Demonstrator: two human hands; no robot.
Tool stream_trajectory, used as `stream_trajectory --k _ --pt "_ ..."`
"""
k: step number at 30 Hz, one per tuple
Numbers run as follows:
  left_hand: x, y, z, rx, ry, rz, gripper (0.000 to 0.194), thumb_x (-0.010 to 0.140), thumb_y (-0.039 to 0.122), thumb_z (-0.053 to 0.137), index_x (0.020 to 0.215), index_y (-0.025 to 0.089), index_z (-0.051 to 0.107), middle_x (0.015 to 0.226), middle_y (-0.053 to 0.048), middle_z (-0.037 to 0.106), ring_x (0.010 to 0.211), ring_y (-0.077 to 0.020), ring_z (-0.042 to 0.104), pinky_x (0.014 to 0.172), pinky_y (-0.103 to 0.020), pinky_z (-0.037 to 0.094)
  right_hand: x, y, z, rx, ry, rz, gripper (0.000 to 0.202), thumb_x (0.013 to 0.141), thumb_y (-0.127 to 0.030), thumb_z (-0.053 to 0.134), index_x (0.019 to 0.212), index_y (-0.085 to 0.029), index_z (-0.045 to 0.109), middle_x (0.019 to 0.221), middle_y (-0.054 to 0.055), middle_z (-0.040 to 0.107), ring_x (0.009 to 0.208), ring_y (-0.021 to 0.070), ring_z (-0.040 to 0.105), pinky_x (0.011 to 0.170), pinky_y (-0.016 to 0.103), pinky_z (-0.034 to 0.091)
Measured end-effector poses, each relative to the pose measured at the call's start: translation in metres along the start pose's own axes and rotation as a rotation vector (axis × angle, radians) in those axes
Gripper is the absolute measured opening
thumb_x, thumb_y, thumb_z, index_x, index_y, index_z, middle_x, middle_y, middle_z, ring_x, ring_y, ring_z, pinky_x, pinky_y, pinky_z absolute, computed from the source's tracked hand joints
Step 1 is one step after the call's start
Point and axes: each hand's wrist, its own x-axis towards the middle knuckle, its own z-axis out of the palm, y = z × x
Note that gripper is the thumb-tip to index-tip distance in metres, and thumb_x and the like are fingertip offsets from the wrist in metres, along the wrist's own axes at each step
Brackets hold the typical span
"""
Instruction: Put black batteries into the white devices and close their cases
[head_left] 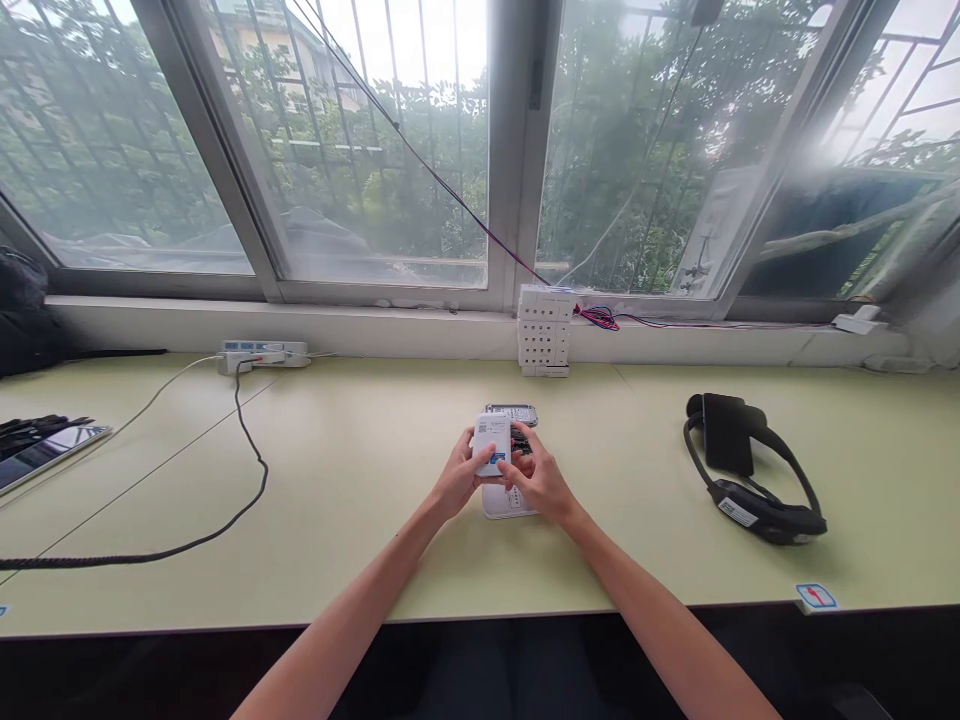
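Observation:
A small white box (pixel 492 436) with a printed label and a blue patch is held up between both hands. My left hand (pixel 459 474) grips its left side, thumb on the front face. My right hand (pixel 544 482) holds the right side, its thumb near the lower right corner. Below and behind the box lies a pale, flat device (pixel 511 502) with dark inner parts showing in its middle; the box and my fingers hide much of it.
A stack of white boxes (pixel 544 332) stands against the sill. At right lies a black headset (pixel 769 510). A power strip (pixel 262 355) with cables is at back left, and a tablet (pixel 56 455) at far left. The table's front edge runs below my forearms.

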Motion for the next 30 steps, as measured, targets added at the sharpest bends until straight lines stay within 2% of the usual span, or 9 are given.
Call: stream_trajectory --k 3,8,15,19,24,27,30 --pt "-0.0008 -0.0003 0.0008 0.004 -0.021 -0.002 0.051 0.081 0.040 0.069 0.120 0.021 0.042 0.116 -0.012 0.065 0.089 -0.0226 0.070 0.066 -0.038 0.062 -0.0001 0.0022 0.0008 0.015 -0.017 0.010 0.077 0.082 -0.038 0.065 0.148 -0.022 0.028 0.061 -0.002 0.066 0.053 0.0176 0.063 0.051 0.028 0.051" --pt "-0.0019 0.0001 0.0025 0.010 -0.041 -0.030 0.050 0.082 0.039 0.068 0.121 0.021 0.042 0.118 -0.012 0.064 0.091 -0.0215 0.069 0.066 -0.035 0.062 -0.0003 0.0020 0.0020 0.128 -0.030 0.061 0.083 0.082 -0.036 0.064 0.150 -0.023 0.018 0.071 0.000 0.070 0.058 0.0172 0.066 0.051 0.027 0.052" --pt "-0.0007 0.0030 0.0014 -0.002 -0.051 -0.036 0.054 0.079 0.037 0.072 0.122 0.021 0.044 0.117 -0.012 0.065 0.097 -0.0247 0.068 0.072 -0.038 0.061 0.0004 -0.0029 0.0019 0.243 -0.014 0.091 0.076 0.081 -0.035 0.064 0.144 -0.024 0.025 0.078 0.002 0.071 0.052 0.0147 0.062 0.043 0.024 0.047" --pt "-0.0014 0.0050 0.0018 0.040 -0.045 -0.026 0.055 0.076 0.036 0.074 0.122 0.019 0.048 0.112 -0.012 0.066 0.091 -0.0229 0.068 0.074 -0.037 0.059 0.0022 -0.0020 -0.0006 0.270 0.022 0.120 0.075 0.078 -0.038 0.068 0.140 -0.024 0.029 0.069 -0.002 0.068 0.048 0.0126 0.057 0.040 0.019 0.040" --pt "-0.0023 0.0060 0.0010 0.153 -0.037 -0.007 0.053 0.077 0.040 0.072 0.120 0.019 0.049 0.094 -0.007 0.067 0.067 -0.0141 0.064 0.050 -0.022 0.050 0.0036 -0.0012 -0.0029 0.280 0.043 0.128 0.072 0.075 -0.042 0.071 0.134 -0.024 0.035 0.061 -0.005 0.062 0.046 0.0108 0.052 0.036 0.015 0.032" --pt "-0.0021 0.0061 -0.0008 0.193 -0.055 -0.038 0.051 0.080 0.042 0.069 0.120 0.021 0.047 0.080 -0.001 0.063 0.047 -0.0061 0.051 0.038 -0.016 0.037 0.0038 -0.0005 -0.0029 0.277 0.043 0.120 0.069 0.075 -0.042 0.071 0.132 -0.024 0.036 0.058 -0.006 0.060 0.044 0.0099 0.049 0.036 0.015 0.031" --pt "-0.0020 0.0066 -0.0018 0.221 -0.064 -0.082 0.053 0.080 0.045 0.068 0.122 0.022 0.044 0.068 0.004 0.057 0.040 -0.0036 0.042 0.034 -0.014 0.024 0.0035 0.0000 -0.0028 0.278 0.041 0.117 0.065 0.077 -0.040 0.070 0.130 -0.023 0.037 0.058 -0.006 0.059 0.044 0.0092 0.047 0.036 0.015 0.029"
